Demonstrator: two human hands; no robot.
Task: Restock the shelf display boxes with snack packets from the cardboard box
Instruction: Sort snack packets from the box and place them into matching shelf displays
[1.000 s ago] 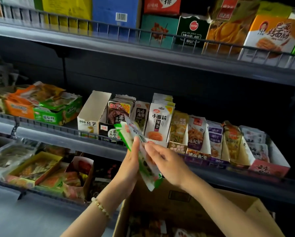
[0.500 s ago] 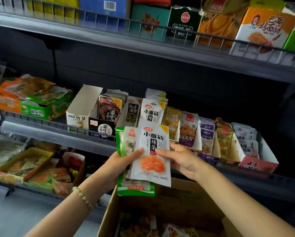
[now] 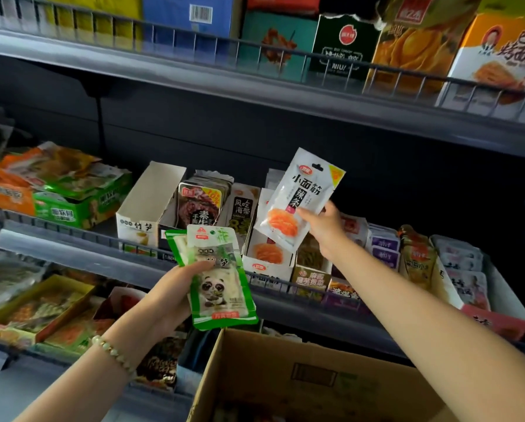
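Since the white packet matches the orange-print ones in the white display box right under it, I'd guess that's why it's held tilted above that slot, ready to drop in. Right hand pinches its lower right edge between thumb and fingertips, nothing spread. Left hand, at 7 o'clock from it, grips the green panda packets fanned out, thumb pressed across the front, probably parked for the empty-looking bamboo box at 11 o'clock. Cardboard box sits open at 6 o'clock, below both hands.
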